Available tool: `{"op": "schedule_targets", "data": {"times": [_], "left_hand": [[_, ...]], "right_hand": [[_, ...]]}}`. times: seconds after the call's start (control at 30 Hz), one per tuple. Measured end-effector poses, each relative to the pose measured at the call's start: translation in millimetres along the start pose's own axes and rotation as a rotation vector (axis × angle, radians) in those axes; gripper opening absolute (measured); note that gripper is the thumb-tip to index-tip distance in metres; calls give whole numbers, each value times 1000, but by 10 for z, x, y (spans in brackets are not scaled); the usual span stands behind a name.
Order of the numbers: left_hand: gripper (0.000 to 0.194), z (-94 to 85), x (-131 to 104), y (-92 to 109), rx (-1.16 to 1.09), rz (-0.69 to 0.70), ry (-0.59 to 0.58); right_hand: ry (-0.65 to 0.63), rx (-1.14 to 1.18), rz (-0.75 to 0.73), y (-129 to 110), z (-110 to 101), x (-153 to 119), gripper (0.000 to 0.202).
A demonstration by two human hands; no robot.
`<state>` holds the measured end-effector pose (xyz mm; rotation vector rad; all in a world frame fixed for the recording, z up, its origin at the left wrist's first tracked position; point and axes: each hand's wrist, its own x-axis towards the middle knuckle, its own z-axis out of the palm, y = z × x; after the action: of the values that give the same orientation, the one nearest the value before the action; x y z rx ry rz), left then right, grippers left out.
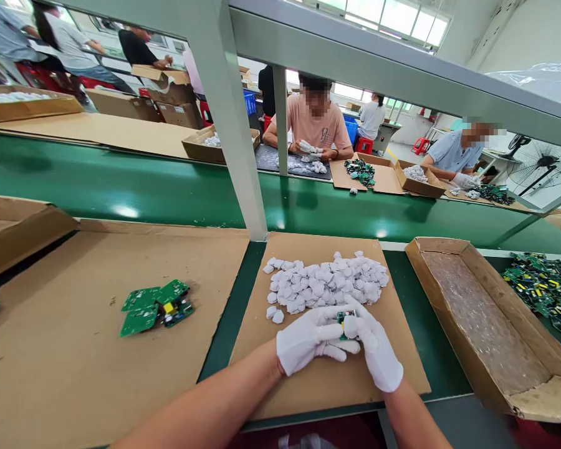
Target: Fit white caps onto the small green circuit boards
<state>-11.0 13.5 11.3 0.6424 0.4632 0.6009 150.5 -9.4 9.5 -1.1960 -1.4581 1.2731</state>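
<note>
Both my hands wear white gloves and meet over the cardboard sheet (280,380) in front of me. Between them is a small green circuit board (341,318) with a round white piece (350,327) against it. My left hand (308,338) holds the board from the left, its fingers curled under and beside it. My right hand (375,347) grips the white piece at the board from the right. Just beyond my fingers lies a heap of white pieces (325,282). The gloves cover part of the board.
Several green boards (141,318) lie on cardboard at the left. An open cardboard tray (481,324) stands at the right, beside a pile of boards (546,287). A metal post (236,137) rises ahead. Across the green belt (177,196), other people sit working.
</note>
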Motion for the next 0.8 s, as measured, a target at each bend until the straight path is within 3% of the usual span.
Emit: {"op": "schedule_targets", "data": {"times": [0.13, 0.27, 0.5, 0.63, 0.8], "left_hand": [[46, 1, 21, 11, -29, 43, -24], [38, 22, 59, -9, 171, 89, 115], [36, -17, 63, -3, 410, 171, 115], [40, -37, 73, -13, 351, 155, 96], [43, -4, 100, -49, 341, 178, 93]], "right_hand": [[20, -41, 29, -18, 28, 20, 44], [-12, -76, -39, -47, 92, 29, 39], [23, -121, -36, 10, 129, 29, 32], [-11, -79, -49, 42, 76, 39, 35], [44, -120, -25, 93, 92, 58, 39]]}}
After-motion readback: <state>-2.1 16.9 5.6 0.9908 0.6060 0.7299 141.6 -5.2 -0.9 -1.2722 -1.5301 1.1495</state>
